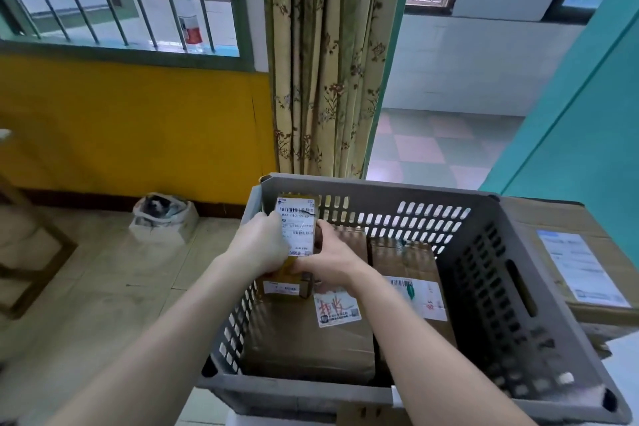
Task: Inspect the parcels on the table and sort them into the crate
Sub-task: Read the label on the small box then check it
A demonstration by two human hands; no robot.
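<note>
A grey slotted plastic crate stands in front of me. Inside its far left corner I hold a small brown parcel with a white barcode label, upright. My left hand grips its left edge and my right hand grips its lower right side. Under my hands sits a small yellowish box. A large brown parcel with a red-marked sticker lies on the crate floor, and a second brown parcel with a white label lies to its right.
A big cardboard box with a shipping label lies to the right of the crate. On the tiled floor at left sits a white bag by the yellow wall. A wooden frame stands at far left. A curtain hangs behind the crate.
</note>
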